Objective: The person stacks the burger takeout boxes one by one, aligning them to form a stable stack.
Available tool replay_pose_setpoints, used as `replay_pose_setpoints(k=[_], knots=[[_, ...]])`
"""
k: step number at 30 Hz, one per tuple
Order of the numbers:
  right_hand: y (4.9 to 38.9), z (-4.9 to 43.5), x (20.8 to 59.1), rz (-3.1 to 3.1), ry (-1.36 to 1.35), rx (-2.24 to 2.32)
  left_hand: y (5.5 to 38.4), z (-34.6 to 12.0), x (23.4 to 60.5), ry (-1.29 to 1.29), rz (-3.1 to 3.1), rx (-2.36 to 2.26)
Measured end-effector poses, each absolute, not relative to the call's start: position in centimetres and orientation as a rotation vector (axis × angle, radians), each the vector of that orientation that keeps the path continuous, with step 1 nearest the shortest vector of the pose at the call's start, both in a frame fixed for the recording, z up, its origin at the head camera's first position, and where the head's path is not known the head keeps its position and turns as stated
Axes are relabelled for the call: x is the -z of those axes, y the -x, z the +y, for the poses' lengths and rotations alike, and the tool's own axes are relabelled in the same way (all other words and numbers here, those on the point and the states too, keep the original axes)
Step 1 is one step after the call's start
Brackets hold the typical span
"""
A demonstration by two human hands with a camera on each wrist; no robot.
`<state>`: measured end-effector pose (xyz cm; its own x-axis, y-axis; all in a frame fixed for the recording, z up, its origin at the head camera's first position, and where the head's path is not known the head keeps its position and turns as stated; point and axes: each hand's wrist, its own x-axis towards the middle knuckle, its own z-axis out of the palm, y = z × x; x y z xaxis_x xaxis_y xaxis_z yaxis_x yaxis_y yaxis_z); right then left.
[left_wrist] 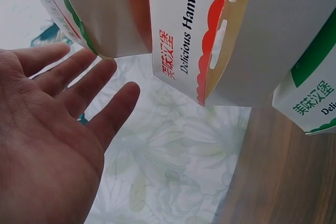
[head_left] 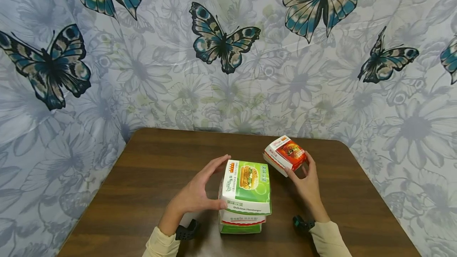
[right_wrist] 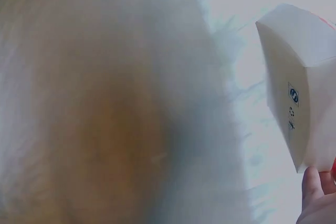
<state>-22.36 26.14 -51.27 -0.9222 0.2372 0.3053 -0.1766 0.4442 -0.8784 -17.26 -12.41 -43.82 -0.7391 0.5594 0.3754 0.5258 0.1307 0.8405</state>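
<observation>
On the table stands a stack of hamburger boxes: a green-and-white box point(head_left: 246, 187) on top, a white box with a red scalloped edge point(head_left: 242, 219) in the middle and another green box point(head_left: 240, 229) at the bottom. My left hand point(head_left: 200, 191) is at the stack's left side, thumb and fingers spread along the top box. In the left wrist view its fingers are nearly straight, the fingertips point(left_wrist: 107, 66) right at that box. My right hand point(head_left: 305, 179) pinches a red-and-white hamburger box point(head_left: 285, 154) by its near right end, tilted, behind and right of the stack.
The brown wooden table point(head_left: 157, 158) reaches back to a wall covering point(head_left: 143, 102) printed with flowers and butterflies. Dark bands with small devices are at both wrists. A blurred shape fills much of the right wrist view.
</observation>
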Motion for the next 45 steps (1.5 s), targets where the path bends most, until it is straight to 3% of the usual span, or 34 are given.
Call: replay_pose_setpoints(k=[10, 20, 31, 45], knots=[[18.8, 24.5, 43.5, -2.079, -0.264, -1.572, 17.1, -12.0, 43.7, -1.120, 2.343, -1.707], [15.5, 22.3, 39.5, -2.065, -0.535, -1.544, 16.9, -12.0, 43.8, -1.128, 2.351, -1.691], [13.3, 19.6, 37.9, -2.033, -0.910, -1.560, 16.6, -12.3, 43.9, -1.049, 2.330, -1.703], [12.3, 18.5, 38.0, -2.143, -0.989, -1.462, 16.5, -12.0, 43.5, -1.065, 2.332, -1.696]])
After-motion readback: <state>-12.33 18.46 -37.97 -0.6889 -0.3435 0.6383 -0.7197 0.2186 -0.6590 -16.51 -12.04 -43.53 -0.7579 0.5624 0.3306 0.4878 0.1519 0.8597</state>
